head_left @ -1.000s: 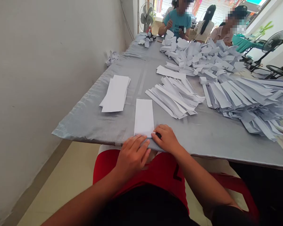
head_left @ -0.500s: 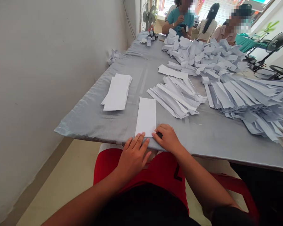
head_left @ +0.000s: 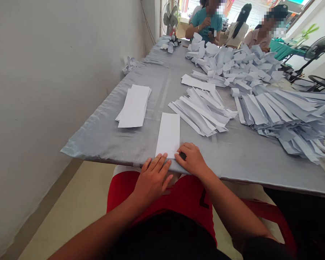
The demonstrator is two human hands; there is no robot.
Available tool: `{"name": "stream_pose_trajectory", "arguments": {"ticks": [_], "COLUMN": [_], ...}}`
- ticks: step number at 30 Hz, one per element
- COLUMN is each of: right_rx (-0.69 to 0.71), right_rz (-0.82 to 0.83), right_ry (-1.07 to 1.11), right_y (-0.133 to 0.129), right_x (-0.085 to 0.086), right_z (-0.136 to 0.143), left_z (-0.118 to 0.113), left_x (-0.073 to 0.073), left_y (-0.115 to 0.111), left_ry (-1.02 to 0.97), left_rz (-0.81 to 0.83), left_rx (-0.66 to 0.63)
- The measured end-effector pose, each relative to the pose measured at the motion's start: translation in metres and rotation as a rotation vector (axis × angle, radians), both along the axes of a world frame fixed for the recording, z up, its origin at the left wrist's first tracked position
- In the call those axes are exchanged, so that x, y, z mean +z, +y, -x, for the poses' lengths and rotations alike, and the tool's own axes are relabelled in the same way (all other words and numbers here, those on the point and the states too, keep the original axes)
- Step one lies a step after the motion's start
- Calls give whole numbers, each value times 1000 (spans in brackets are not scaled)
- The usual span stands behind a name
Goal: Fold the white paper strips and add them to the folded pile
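A white rectangular sheet of paper (head_left: 169, 133) lies lengthwise at the table's near edge, straight in front of me. My left hand (head_left: 155, 175) rests across the table edge, fingers stretched out, with the fingertips on the paper's near left end. At the near right corner, my right hand (head_left: 191, 159) has its fingers curled and thumb pressed in, pinching the paper there. Beyond and to the left is a stack of similar white sheets (head_left: 134, 106). Folded white paper strips (head_left: 203, 112) fan out just right of the sheet.
A grey cloth covers the table (head_left: 97, 133), with a wall (head_left: 56, 72) along its left. More folded strips (head_left: 284, 119) pile up on the right, and a heap of folded paper pieces (head_left: 233, 65) lies behind. People (head_left: 206, 23) sit at the far end. A fan (head_left: 318, 48) stands at right.
The far end of the sheet has turned very slightly to the right. Both hands stay at its near end, almost unmoved.
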State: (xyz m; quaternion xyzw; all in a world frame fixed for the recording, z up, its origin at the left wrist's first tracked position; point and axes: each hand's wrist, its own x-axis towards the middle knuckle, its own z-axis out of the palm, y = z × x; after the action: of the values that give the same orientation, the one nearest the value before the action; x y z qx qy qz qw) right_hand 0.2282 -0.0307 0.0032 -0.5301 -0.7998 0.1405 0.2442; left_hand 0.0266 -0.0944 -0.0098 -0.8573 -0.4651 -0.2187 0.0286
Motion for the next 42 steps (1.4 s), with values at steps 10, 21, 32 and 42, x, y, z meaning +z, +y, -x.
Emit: {"name": "stream_pose_trajectory", "arguments": {"ticks": [10, 21, 32, 42], "right_rx": [7, -15, 55, -18], "right_rz": [-2, -252, -358, -395], "right_ry": [7, -121, -329, -314], "right_y": [-1, -16, -35, -41], "right_x": [3, 6, 2, 5], "right_z": [0, 8, 9, -4], "left_z": [3, 0, -4, 0], "left_x": [1, 5, 7, 5], "left_y": [3, 2, 9, 16], "left_ry": [19, 78, 134, 48], "left_rz": [-9, -20, 21, -58], "left_rx": [-36, -11, 14, -9]}}
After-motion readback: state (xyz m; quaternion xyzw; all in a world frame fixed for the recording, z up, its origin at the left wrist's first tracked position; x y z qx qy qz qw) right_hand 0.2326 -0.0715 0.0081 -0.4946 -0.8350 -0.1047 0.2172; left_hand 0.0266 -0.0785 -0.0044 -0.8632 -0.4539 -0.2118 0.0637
